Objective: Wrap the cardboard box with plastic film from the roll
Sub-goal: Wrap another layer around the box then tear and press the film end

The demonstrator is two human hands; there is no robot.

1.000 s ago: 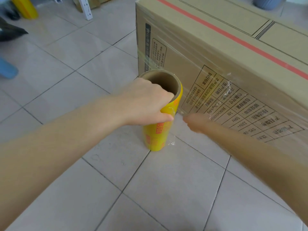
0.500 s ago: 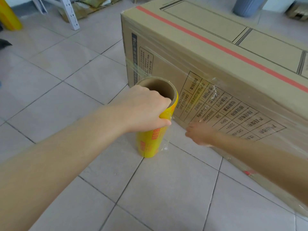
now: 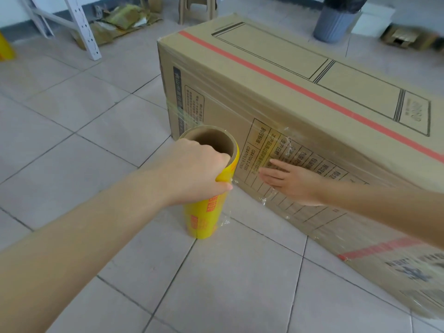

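Clamped on the upright yellow roll (image 3: 206, 210) at six o'clock, my left hand (image 3: 194, 169) holds a closed grip while my right hand (image 3: 292, 181) lies flat and open on the cardboard box (image 3: 300, 97) toward three o'clock, pressing plastic film (image 3: 286, 140).

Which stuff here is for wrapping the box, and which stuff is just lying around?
For the wrapping:
cardboard box
yellow film roll
left hand gripping the roll
right hand flat on the box's side

Just lying about:
grey bin
stool
white metal frame
flattened cardboard scraps
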